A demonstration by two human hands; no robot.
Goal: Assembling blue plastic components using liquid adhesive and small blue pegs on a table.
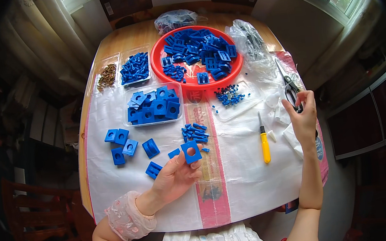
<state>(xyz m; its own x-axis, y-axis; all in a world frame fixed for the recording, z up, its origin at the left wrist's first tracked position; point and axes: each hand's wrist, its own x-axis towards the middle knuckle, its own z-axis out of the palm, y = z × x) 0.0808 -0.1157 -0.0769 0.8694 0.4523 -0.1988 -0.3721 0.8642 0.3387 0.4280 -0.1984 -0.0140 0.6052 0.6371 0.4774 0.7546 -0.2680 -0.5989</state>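
Over the white sheet (252, 194), before your chest: one holed blue plate (192, 159), its edge pinched between thumb and fingers of your left hand (173, 176). Your right hand (303, 120) was at one pair of scissors (288, 82), thumb and forefinger apart; grip on the partly covered handles, cannot tell. Counted: three clear trays (181, 104), one red basin (160, 79), one yellow screwdriver (265, 148), four square blue pieces (121, 136) at left, two slotted pieces (150, 148) nearer you. Loose blue pegs (195, 133) overlapped, uncountable. Printing on the pink stripe (211, 179): too blurred to read.
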